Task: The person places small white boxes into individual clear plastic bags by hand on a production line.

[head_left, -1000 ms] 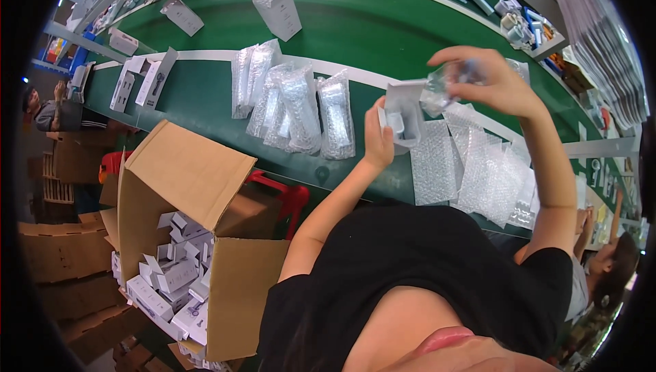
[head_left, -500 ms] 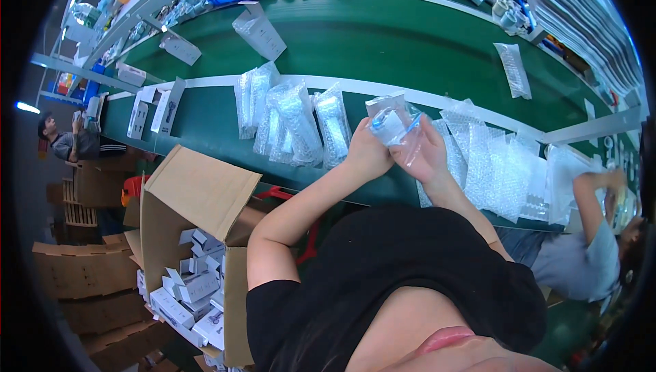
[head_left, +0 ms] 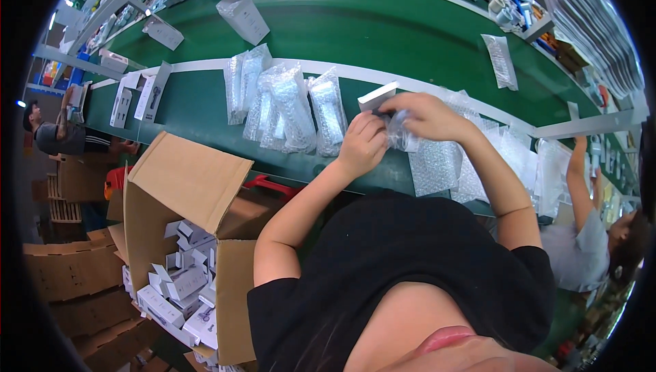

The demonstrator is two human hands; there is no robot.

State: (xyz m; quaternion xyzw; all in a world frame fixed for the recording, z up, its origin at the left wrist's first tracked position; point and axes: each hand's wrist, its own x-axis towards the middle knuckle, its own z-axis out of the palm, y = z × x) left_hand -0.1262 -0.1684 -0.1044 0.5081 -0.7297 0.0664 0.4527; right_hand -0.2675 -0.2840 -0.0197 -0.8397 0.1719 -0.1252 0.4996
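The left hand point(head_left: 363, 144) gripped a white cardboard carton point(head_left: 378, 97) jutting beyond its fingers; the right hand point(head_left: 430, 118) pinched a crinkled clear bag point(head_left: 398, 134). Left of both lay dimpled bubble-wrap packets point(head_left: 292, 107); farther left, a dark-printed box point(head_left: 152, 93).

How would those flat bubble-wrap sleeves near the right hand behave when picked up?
The bubble-wrap sleeves would probably flop, since they look thin and pliable. They should feel light, lying flat without obvious bulges. Lifting one might drag others, because they overlap.

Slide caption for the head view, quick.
Left hand holds a white box, right hand at clear plastic, beside bubble-wrapped packets.
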